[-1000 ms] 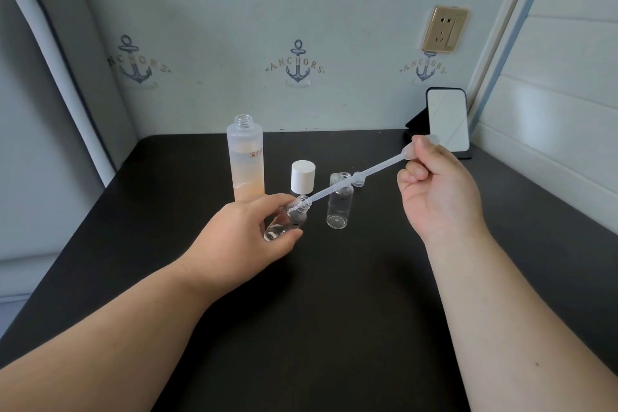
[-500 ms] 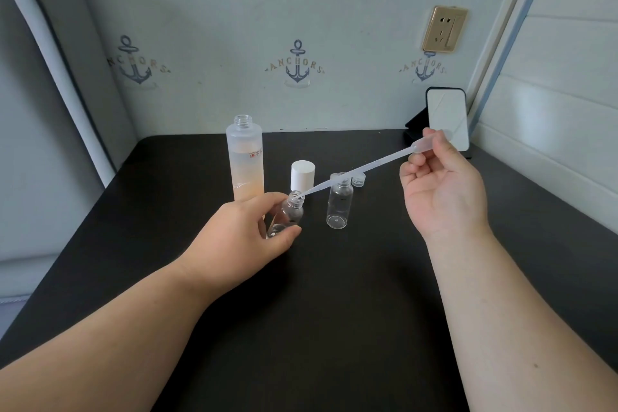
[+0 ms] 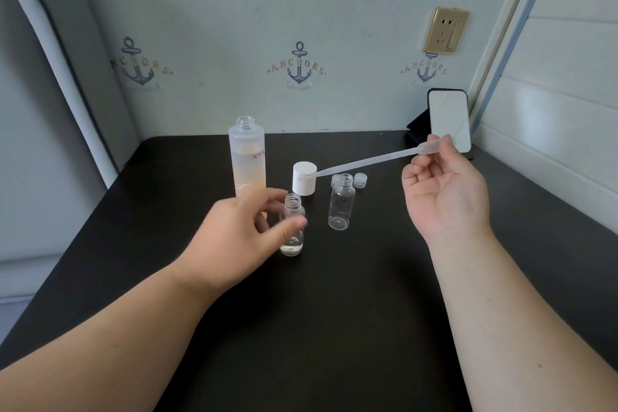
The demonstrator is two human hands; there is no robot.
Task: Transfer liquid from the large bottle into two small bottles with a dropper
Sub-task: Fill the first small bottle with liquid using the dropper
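Right hand (image 3: 444,197) pinching translucent plastic dropper (image 3: 368,160); left hand (image 3: 244,234), blurred, grip unclear, flanking small liquid-bearing clear bottle (image 3: 293,227) on black surface (image 3: 334,311), risking tipping it.

On the wall (image 3: 334,10) ahead of you the word "ANCHORS" stands in gold capitals, arched across a dark blue anchor drawing; the middle anchor print (image 3: 297,67) gives you the whole word clearly; the left anchor print (image 3: 137,64) has its first letter faint, so you read roughly "NCHORS"; the right anchor print (image 3: 425,67) sits just under the gold socket (image 3: 445,31) and reads "ANCHORS" too; on the large bottle (image 3: 246,157) you can see small red characters at the right edge of its frosted side, cut off by the curve and too small to read.
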